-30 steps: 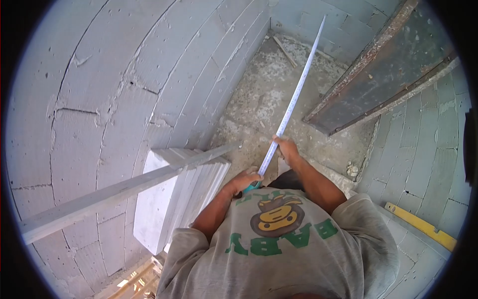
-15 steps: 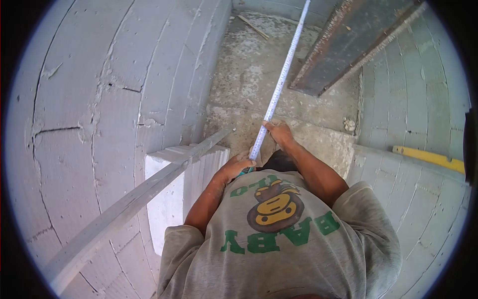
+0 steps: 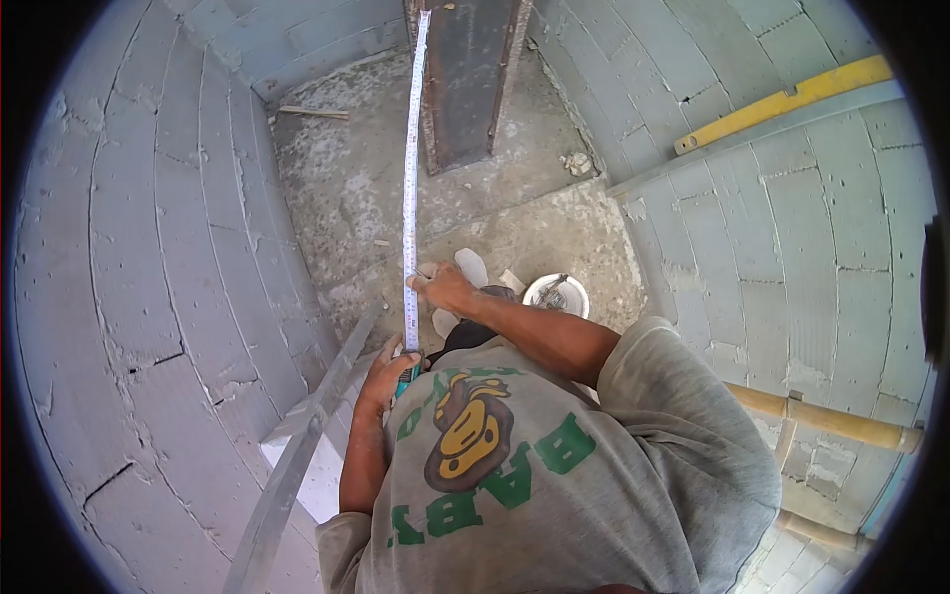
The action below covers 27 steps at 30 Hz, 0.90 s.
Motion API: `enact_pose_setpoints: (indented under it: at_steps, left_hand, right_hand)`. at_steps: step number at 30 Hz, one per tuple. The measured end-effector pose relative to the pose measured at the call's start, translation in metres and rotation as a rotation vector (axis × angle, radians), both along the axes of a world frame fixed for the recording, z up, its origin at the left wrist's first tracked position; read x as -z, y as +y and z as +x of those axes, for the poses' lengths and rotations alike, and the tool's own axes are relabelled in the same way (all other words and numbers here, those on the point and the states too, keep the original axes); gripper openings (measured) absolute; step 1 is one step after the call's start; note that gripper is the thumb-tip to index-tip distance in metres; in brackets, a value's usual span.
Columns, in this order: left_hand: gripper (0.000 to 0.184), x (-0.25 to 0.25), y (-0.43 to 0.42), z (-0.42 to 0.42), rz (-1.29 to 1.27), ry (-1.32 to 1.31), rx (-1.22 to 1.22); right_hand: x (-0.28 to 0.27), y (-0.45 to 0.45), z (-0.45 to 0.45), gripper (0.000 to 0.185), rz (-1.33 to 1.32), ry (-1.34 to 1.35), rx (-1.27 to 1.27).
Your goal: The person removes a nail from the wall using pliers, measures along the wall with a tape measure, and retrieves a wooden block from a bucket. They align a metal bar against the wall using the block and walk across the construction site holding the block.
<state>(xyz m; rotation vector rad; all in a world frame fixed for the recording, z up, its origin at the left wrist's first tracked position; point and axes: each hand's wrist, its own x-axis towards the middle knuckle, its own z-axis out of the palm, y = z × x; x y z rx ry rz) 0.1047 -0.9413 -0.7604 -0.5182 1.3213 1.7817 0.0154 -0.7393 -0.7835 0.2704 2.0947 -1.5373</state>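
Note:
A white measuring tape blade (image 3: 411,178) runs up and away from its teal case (image 3: 407,374), which sits close to the shirt. My left hand (image 3: 388,374) is wrapped round that case. Further along, my right hand (image 3: 445,289) pinches the blade, its fingertips at the blade's edge. The far end of the blade reaches up beside a dark metal-edged panel (image 3: 465,89); whether it touches the panel I cannot tell.
Block walls stand left (image 3: 148,247) and right (image 3: 811,247). A metal bar (image 3: 287,475) slants at lower left over white blocks (image 3: 322,475). A white bucket (image 3: 577,294), a yellow level (image 3: 782,104) and a bamboo pole (image 3: 851,424) are on the right.
The view has turned, and the tape now points nearly straight up the view instead of slanting right. The bucket and bamboo pole have come into view. Both hands keep hold of the tape.

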Motion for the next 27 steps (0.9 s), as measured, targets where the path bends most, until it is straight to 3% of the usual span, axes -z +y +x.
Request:
enact_pose_setpoints:
  at_steps: [2,6,12,16,18,21,24,27]
  left_hand:
    - [0.087,0.002,-0.001,0.0,-0.019,-0.001,0.005]
    - [0.087,0.002,-0.001,-0.005,-0.017,0.014,0.08]
    - [0.086,0.003,0.003,-0.012,-0.063,0.087,0.16]
    - [0.083,-0.002,0.002,-0.022,-0.118,0.179,0.244]
    - [0.084,0.017,-0.004,-0.02,-0.242,0.362,0.29]
    - [0.076,-0.019,0.016,-0.026,-0.116,0.34,0.059]
    - [0.072,-0.033,0.026,-0.039,0.251,0.198,-0.063]
    - [0.063,-0.037,0.027,-0.039,0.445,0.041,-0.18]
  right_hand:
    - [0.009,-0.001,0.014,0.027,-0.101,0.002,0.056]
    - [-0.014,0.007,0.036,0.027,-0.116,-0.177,-0.298]
    - [-0.02,0.025,0.003,0.027,-0.055,-0.003,0.236]
    - [-0.015,0.021,-0.004,0.024,-0.138,0.026,0.265]
    - [-0.042,0.023,-0.009,0.023,-0.044,-0.014,0.083]
    - [-0.063,0.022,-0.012,0.025,-0.046,0.052,-0.144]
    - [-0.071,0.01,-0.02,0.027,0.018,0.28,-0.11]
    - [-0.087,0.003,-0.031,0.026,0.089,0.387,-0.154]
